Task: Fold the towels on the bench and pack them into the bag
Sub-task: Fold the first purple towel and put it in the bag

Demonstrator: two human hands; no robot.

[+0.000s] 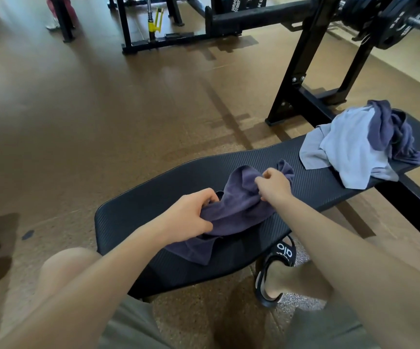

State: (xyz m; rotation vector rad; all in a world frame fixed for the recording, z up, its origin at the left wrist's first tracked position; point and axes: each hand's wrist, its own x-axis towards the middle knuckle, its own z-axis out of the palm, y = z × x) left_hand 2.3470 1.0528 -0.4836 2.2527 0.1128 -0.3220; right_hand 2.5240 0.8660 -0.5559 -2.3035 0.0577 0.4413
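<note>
- Head view: left hand (187,217) grips one end of a dark purple towel (234,210), fingers curled over the cloth, thumb on top.
- Right hand (274,185) pinches a bunched fold of the same towel farther along the bench (153,207), fingers curled tight round the cloth.
- Towel lies crumpled across the near end of the bench; one corner hangs over the bench's near edge.
- Pile of towels (355,147) sits at the far end of the bench, well apart from the hands: pale blue-grey ones underneath, a dark purple one heaped on top.
- Black sandal (277,268) on a foot, on the floor just below the bench's near edge.
- Black rack (302,59) with weight plates (390,23) stands beyond the bench's far end.
- Brown floor (78,109) all around the bench.
</note>
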